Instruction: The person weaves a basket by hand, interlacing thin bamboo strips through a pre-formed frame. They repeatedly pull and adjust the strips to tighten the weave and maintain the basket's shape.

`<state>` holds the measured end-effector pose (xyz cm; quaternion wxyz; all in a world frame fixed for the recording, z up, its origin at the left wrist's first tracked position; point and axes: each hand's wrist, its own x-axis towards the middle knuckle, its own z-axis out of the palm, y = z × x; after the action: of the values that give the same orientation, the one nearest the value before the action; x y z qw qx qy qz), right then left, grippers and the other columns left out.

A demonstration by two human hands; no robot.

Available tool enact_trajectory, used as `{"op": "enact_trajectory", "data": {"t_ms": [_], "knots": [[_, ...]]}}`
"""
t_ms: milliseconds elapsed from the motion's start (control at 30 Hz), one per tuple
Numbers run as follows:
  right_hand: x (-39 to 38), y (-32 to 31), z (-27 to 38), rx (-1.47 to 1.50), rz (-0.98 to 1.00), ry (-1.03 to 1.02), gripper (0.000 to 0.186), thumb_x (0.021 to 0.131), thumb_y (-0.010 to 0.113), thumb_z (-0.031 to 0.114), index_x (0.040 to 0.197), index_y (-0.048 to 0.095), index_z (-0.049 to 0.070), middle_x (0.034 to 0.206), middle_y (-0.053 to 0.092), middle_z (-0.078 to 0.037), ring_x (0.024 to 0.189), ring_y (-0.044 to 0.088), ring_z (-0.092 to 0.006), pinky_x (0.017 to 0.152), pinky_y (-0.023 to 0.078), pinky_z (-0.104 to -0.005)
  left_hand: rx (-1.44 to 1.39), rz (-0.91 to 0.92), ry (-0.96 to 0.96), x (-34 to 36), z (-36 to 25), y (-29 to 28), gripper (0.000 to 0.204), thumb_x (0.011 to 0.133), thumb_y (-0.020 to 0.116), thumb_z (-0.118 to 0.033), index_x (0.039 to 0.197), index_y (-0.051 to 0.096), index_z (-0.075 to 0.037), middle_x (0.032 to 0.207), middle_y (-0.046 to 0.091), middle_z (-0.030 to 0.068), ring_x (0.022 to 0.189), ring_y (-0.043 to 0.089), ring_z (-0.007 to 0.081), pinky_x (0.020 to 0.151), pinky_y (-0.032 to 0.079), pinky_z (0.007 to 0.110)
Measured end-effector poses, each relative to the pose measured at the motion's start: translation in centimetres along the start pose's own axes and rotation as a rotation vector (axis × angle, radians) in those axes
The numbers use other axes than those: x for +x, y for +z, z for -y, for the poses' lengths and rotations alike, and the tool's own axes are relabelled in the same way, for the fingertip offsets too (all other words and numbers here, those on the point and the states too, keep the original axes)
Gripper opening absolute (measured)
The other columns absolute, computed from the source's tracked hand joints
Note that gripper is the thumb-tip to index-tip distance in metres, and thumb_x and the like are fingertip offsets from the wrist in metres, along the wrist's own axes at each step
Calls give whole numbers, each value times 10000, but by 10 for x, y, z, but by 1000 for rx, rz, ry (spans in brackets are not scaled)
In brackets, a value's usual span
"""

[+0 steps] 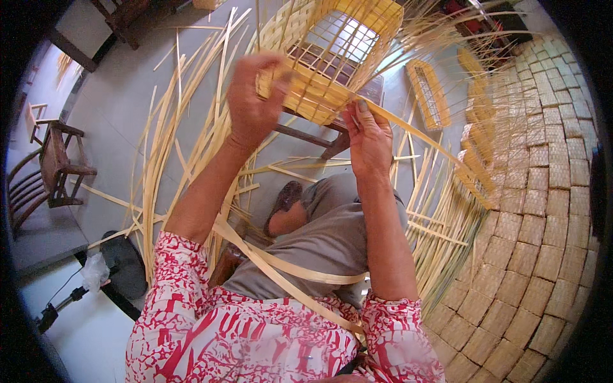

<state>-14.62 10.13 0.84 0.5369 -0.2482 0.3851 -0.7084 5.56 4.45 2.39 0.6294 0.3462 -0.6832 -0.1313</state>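
Currently, the basket sits ahead of both hands, over the dark wooden bench. The right hand pinches a pale strip between thumb and fingertips, at the basket's near right corner. The strip's long axis runs from the basket's near side outward to the lower right, making the right hand nearer its trailing length. The left hand, at the basket's left edge, is blurred; its grip cannot be determined.

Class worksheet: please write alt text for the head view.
A person's bare left hand and right hand work at a yellow, woven, open-lattice basket, the right holding a long, flat, pale strip. Loose straw-coloured strips lie on the grey floor.
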Motion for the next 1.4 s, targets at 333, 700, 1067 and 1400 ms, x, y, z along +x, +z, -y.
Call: {"op": "enact_trajectory", "data": {"t_ms": [333,700,1067,1400], "knots": [[6,14,-20,28,113,-94,193,952,677,126,1128,693,47,1046,711,-35,920,657,-118,819,521,-247,129,397,-28,24,-41,45,150,907,683,-123,1000,621,-22,833,705,154,690,720,258,608,550,349],[4,19,-27,36,118,-91,209,940,698,155,1119,703,48,1023,713,-11,908,633,-100,827,499,-266,129,554,6,32,-20,34,143,985,586,-128,1001,469,-49,731,640,142,556,685,233,494,529,354],[5,17,-22,-85,139,-53,197,931,701,139,1102,708,43,1002,716,-13,894,645,-104,810,512,-259,44,671,190,41,-11,18,129,961,630,-151,1035,580,-58,757,641,122,630,681,217,576,522,345],[6,10,-28,18,203,30,176,960,668,151,1100,696,48,1025,708,-42,923,662,-130,861,536,-285,39,830,-140,38,-22,12,71,944,605,-66,945,566,-7,715,629,135,622,675,219,567,526,335]]}}
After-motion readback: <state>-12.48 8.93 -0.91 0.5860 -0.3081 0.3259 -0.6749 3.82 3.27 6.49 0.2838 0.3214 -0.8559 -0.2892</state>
